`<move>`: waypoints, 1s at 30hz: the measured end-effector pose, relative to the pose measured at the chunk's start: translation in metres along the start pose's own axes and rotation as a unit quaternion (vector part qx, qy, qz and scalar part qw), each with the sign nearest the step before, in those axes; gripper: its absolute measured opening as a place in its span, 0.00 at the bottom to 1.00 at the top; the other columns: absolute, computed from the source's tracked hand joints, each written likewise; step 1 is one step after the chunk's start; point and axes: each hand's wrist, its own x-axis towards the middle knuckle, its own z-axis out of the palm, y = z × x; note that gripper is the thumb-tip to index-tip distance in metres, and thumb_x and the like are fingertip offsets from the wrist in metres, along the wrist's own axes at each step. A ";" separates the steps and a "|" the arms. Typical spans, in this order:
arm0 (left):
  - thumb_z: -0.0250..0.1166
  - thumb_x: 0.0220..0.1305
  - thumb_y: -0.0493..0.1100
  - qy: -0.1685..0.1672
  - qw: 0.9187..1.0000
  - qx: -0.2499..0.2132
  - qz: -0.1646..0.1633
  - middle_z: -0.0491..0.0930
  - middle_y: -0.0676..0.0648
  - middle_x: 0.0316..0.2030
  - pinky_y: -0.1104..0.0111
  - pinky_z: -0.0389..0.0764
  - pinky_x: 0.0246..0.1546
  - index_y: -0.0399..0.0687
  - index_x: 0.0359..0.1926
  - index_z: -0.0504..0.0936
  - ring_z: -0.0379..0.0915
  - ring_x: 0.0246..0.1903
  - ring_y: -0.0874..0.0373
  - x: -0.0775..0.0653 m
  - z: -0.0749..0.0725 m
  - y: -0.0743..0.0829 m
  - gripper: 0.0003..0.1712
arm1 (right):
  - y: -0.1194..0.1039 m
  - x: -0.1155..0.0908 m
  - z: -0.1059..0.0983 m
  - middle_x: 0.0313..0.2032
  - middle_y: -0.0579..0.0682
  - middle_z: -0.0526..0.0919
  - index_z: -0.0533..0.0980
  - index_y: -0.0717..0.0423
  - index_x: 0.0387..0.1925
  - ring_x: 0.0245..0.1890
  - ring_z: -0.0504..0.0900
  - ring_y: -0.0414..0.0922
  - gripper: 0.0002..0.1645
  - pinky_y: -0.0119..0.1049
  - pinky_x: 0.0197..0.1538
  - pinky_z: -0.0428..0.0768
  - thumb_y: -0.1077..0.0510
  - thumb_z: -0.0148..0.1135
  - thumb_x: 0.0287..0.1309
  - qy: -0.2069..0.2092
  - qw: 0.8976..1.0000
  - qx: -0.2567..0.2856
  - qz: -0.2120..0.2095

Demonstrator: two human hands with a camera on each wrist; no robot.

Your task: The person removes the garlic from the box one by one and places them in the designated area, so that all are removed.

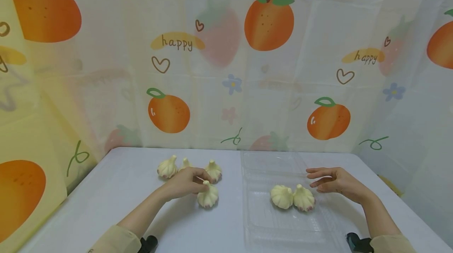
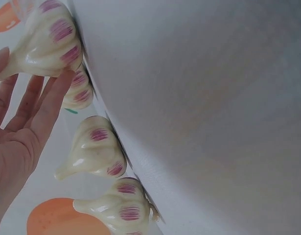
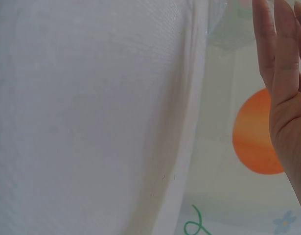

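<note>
My left hand pinches the stem end of a pale garlic bulb on the left half of the table. Close up in the left wrist view, the thumb is at the neck of this purple-streaked bulb and the fingertips touch its side. Just behind that hand stand three more garlic bulbs, the middle one partly hidden by it. Two garlic bulbs sit side by side in a clear plastic tray. Over the tray's right side hovers my right hand, fingers loosely extended and holding nothing.
The white table ends at a hanging curtain printed with oranges and hearts. A yellow cloth hangs along the left side. Dark wrist straps show below both sleeves.
</note>
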 end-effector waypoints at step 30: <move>0.69 0.60 0.49 0.014 0.999 0.037 0.018 0.85 0.43 0.51 0.55 0.81 0.53 0.46 0.48 0.83 0.79 0.56 0.44 0.000 0.000 0.006 0.18 | -0.001 0.000 0.000 0.57 0.22 0.77 0.71 0.73 0.61 0.51 0.85 0.36 0.25 0.31 0.51 0.84 0.65 0.57 0.64 -0.004 1.000 0.006 -0.007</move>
